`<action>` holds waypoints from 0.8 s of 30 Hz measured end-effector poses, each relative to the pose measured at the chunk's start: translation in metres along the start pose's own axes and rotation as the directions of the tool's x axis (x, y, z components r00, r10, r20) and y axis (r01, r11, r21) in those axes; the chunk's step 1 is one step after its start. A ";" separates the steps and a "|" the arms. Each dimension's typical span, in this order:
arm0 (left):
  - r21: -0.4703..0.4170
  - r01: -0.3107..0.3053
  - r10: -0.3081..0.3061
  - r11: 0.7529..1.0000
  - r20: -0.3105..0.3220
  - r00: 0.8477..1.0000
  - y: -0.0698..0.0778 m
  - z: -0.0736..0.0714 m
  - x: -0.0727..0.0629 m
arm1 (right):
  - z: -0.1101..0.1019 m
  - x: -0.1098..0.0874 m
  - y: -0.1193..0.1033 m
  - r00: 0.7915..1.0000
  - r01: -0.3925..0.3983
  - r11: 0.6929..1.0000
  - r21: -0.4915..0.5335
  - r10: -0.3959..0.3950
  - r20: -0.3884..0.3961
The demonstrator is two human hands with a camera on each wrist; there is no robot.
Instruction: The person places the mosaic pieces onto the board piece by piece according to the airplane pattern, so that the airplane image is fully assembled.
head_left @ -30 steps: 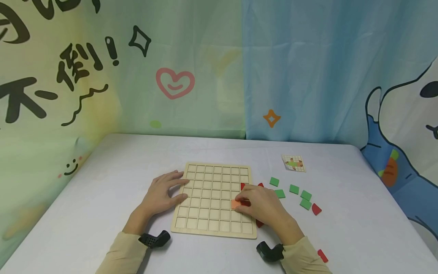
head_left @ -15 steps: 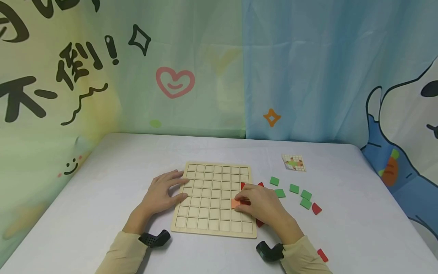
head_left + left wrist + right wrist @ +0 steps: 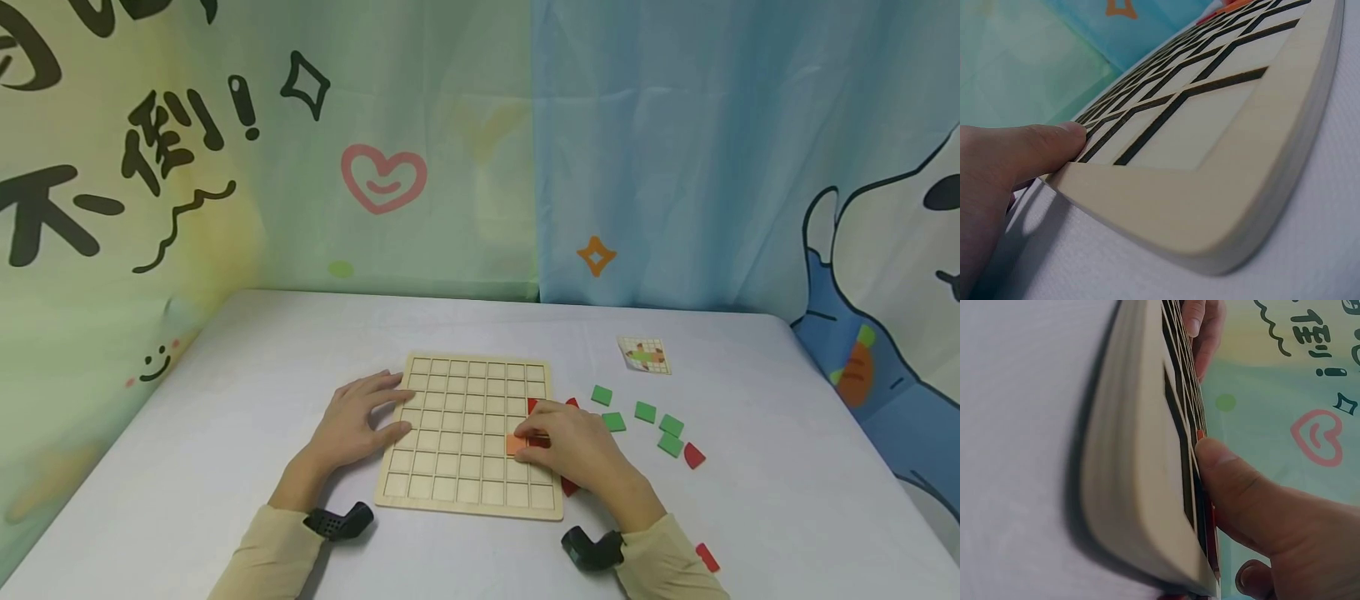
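Observation:
A light wooden grid board lies on the table in the head view. My left hand rests at its left edge, fingers spread and touching the rim; the left wrist view shows the thumb on the edge. Over the right part of the board, my right hand pinches an orange square tile between thumb and index finger, at a grid cell. Red pieces, one showing above the hand, sit on the board's right side, partly hidden by that hand. In the right wrist view the thumb touches the grid.
Several green square tiles lie right of the board. Red pieces lie nearby, including a rounded one and one beside the right sleeve. A small pattern card lies at the back right of the white table.

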State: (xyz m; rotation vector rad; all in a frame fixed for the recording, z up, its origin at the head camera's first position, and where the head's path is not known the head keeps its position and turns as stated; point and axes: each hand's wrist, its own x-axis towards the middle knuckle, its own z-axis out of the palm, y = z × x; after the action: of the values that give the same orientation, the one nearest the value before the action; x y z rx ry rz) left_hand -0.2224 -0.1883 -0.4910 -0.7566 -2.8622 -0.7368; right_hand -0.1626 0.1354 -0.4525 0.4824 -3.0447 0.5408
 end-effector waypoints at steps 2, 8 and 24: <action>0.002 0.000 0.000 1.000 0.001 1.000 0.000 0.000 0.000 | 0.001 0.000 0.001 1.000 -0.012 1.000 0.012 0.012 0.005; 0.004 0.003 -0.003 1.000 0.003 1.000 0.001 0.000 0.000 | 0.001 0.000 0.001 1.000 -0.029 0.999 0.033 0.029 0.012; 0.008 0.018 -0.018 1.000 0.003 1.000 0.004 -0.002 -0.001 | -0.030 -0.003 0.028 0.994 -0.104 0.989 0.103 0.101 0.034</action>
State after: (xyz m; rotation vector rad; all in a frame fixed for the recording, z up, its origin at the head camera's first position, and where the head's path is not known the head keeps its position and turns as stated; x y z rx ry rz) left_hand -0.2197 -0.1860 -0.4878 -0.7327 -2.8770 -0.7265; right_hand -0.1696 0.1718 -0.4338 0.3392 -3.0938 0.7059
